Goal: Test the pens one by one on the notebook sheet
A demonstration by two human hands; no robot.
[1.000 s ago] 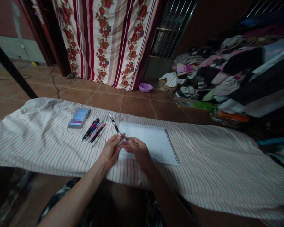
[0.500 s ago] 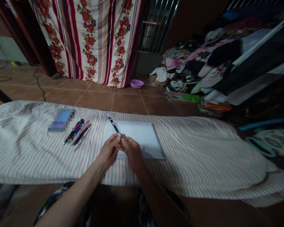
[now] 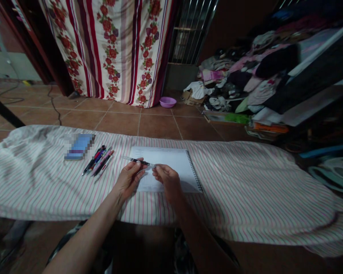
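Observation:
A slim black pen with clear or whitish ends [image 3: 141, 161] is held almost level above an open spiral-bound notebook [image 3: 162, 154]. My left hand [image 3: 128, 178] pinches its barrel between thumb and fingers. At the pen's right end, the fingertips of my right hand [image 3: 168, 178] are closed around the tip; the exact part they grip is too small to make out. The notebook page beneath is white, with faint marks along its upper left, and the wire binding runs down its right side.
Several pens [image 3: 98, 161] lie in a bunch left of the notebook, near a blurred-out blue phone-like object [image 3: 79, 146]. A striped cloth [image 3: 246, 182] covers the table. Beyond it are a purple basin [image 3: 167, 102], a floral curtain [image 3: 125, 53] and a heap of clothes [image 3: 246, 76].
My hands have moved apart slightly, the right one to the right. The pen has turned from steeply slanted to nearly level. The whole view has shifted a little.

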